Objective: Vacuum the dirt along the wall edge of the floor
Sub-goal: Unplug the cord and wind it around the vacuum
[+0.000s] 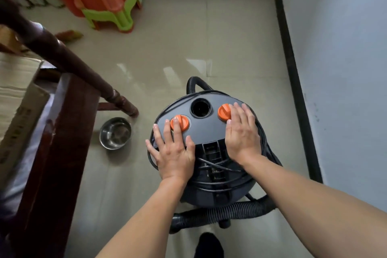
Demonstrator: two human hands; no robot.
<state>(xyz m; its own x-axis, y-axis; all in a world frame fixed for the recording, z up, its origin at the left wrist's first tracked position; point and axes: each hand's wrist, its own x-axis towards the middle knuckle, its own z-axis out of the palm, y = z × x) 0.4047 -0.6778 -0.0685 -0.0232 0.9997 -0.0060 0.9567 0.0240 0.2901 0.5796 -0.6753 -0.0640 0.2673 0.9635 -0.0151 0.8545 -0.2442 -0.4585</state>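
Observation:
A dark canister vacuum cleaner [209,130] stands on the beige tile floor, right below me, its cord wound around the body. The grey top panel has a round black port and two orange knobs. My left hand [172,151] lies flat on the lid, fingertips on the left orange knob [184,122]. My right hand [241,132] lies flat beside the right orange knob [223,112], its fingers straight. The ribbed black hose [219,214] curls along the floor at the vacuum's near side. A black baseboard [293,69] runs along the white walls at the right and at the back.
A steel bowl [115,133] sits on the floor left of the vacuum, by a dark wooden furniture leg [117,98]. Stacked orange and green plastic stools [104,0] stand at the back left. A cardboard box [18,115] rests on the furniture at the left. My dark shoe [208,246] shows below.

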